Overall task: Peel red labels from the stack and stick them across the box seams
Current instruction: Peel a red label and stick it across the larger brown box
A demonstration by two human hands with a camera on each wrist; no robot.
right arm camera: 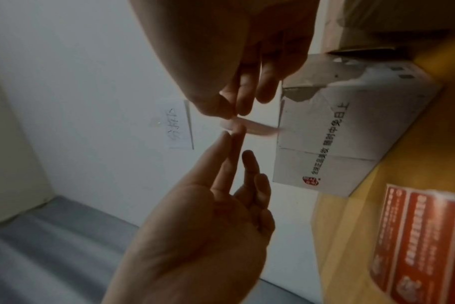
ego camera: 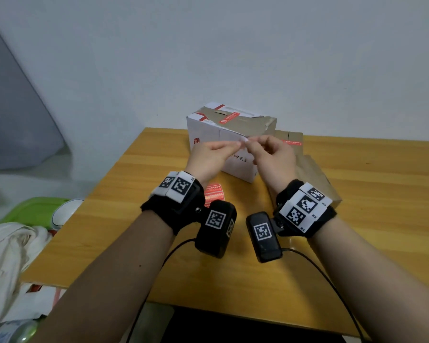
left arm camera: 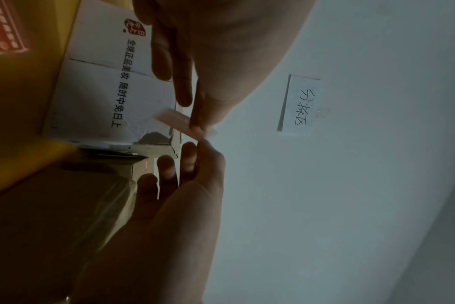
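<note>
Both hands hover in front of a white printed box (ego camera: 208, 134) on the wooden table (ego camera: 369, 194). Between them is a small pale label strip (ego camera: 244, 139), blurred, its back towards the wrist cameras. My left hand (ego camera: 238, 144) pinches one end with thumb and forefinger, its other fingers straight. My right hand (ego camera: 248, 141) pinches the strip close beside it. In the left wrist view the label (left arm camera: 174, 117) juts out towards the box (left arm camera: 96, 92). The stack of red labels (ego camera: 214, 191) lies flat under my left wrist. One red label (ego camera: 229, 117) crosses the box's top seam.
A brown box (ego camera: 291, 137) with a red label stands behind the white box on the right. A brown package (ego camera: 317, 179) lies beside my right wrist. Off the table's left edge are a green lid (ego camera: 35, 209) and white cloth (ego camera: 8, 248). A paper note (left arm camera: 299, 105) hangs on the wall.
</note>
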